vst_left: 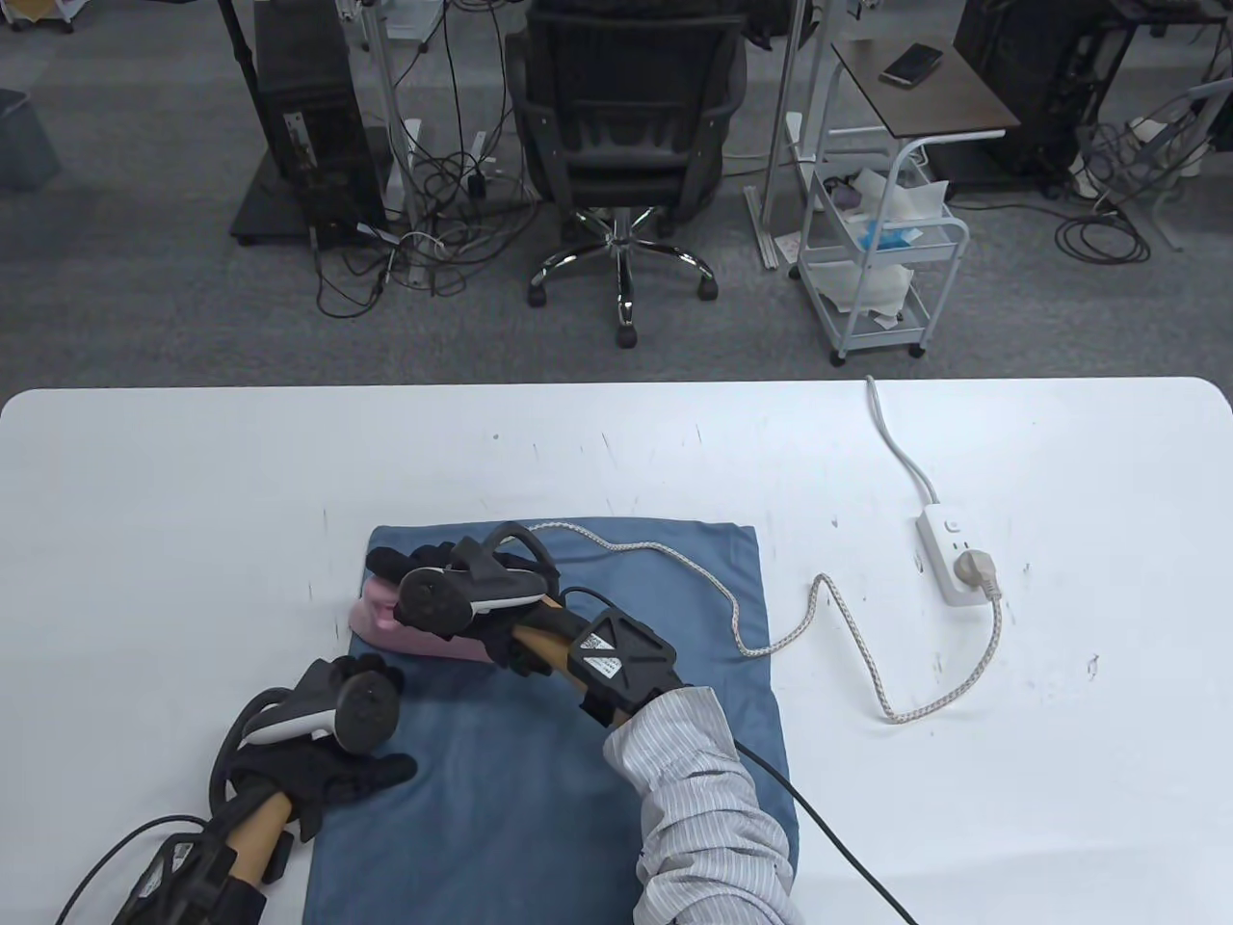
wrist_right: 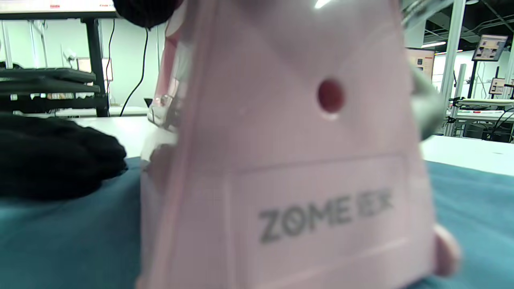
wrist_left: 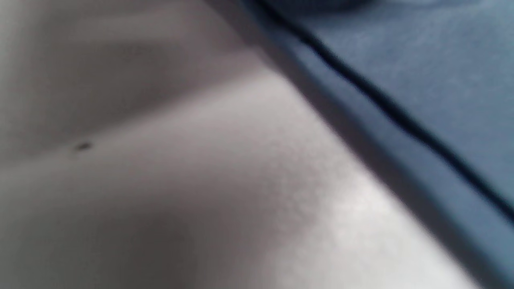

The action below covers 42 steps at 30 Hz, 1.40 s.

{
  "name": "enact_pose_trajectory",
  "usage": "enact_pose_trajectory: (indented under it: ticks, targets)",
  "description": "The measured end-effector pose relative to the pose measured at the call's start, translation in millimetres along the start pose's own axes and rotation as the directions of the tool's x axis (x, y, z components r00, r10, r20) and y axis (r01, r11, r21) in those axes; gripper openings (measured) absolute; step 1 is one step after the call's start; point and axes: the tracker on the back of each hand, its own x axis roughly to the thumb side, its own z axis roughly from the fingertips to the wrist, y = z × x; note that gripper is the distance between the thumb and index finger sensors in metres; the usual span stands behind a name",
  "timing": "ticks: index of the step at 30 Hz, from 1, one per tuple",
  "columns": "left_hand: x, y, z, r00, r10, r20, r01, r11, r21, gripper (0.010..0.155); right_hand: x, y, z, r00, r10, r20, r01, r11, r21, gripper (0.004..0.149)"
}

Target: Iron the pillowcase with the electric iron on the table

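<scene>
Right hand [vst_left: 453,593] in black sensor glove is wrapped around the handle of the pale pink plastic electric iron [vst_left: 409,631], which sits at the far-left edge of the blue fabric pillowcase [vst_left: 597,771] on the white table [vst_left: 193,501]. Left hand [vst_left: 327,747] lies flat, fingers spread, pressing the pillowcase's left edge just near of the iron. Braided cord [vst_left: 819,602] runs from iron to white power strip [vst_left: 949,554], plugged in
</scene>
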Motion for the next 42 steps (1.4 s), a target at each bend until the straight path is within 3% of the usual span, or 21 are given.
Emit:
enact_pose_trajectory:
  ticks: [3, 5, 11, 20, 30, 34, 37, 39, 42]
  targets:
    - [0.1, -1.5, 0.0, 1.0, 0.019, 0.008, -0.019, 1.0, 0.016, 0.097, -4.2, 5.4, -7.2, 0.997, 0.017, -0.079, -0.023, 0.997, -0.071, 0.062]
    - [0.3, -1.1, 0.2, 1.0, 0.016, 0.003, -0.016, 1.0, 0.02, 0.096, -5.9, 9.2, -13.5, 0.982, 0.094, -0.166, -0.114, 0.987, -0.112, 0.062]
    - [0.4, 1.3, 1.6, 0.999, -0.024, -0.028, 0.023, 1.0, -0.009, 0.095, -18.2, 12.2, -27.8, 0.919, 0.205, -0.338, -0.246, 0.966, -0.083, 0.062]
    - [-0.7, -0.1, 2.7, 0.999, -0.023, -0.028, 0.023, 1.0, -0.004, 0.096, -14.3, 0.9, -3.0, 0.976, 0.123, -0.182, -0.143, 0.985, -0.099, 0.062]
    - [-1.1, 0.1, 3.3, 1.0, -0.012, -0.027, 0.012, 1.0, -0.009, 0.095, -58.3, 1.2, 10.1, 0.903, 0.222, -0.368, -0.264, 0.962, -0.068, 0.062]
    - [0.7, 1.3, 3.2, 0.999, 0.041, -0.019, -0.04, 0.998, 0.037, 0.095, -55.1, -5.4, 21.2, 0.93, 0.186, -0.317, -0.224, 0.971, -0.087, 0.062]
    - [7.7, 0.6, 0.3, 1.0, -0.013, 0.016, 0.012, 0.996, 0.09, 0.101, -40.4, -8.5, 33.8, 0.955, 0.177, -0.238, -0.207, 0.972, -0.111, 0.061]
    - [14.8, 1.3, -1.5, 0.998, -0.058, 0.032, 0.056, 0.996, 0.072, 0.103, -35.2, -6.4, 39.8, 0.966, 0.143, -0.217, -0.169, 0.98, -0.107, 0.061]
    - [21.4, -2.8, -6.3, 0.992, -0.126, 0.001, 0.126, 0.992, -0.033, 0.106, -35.7, -3.7, 46.5, 0.962, 0.145, -0.231, -0.178, 0.976, -0.129, 0.061]
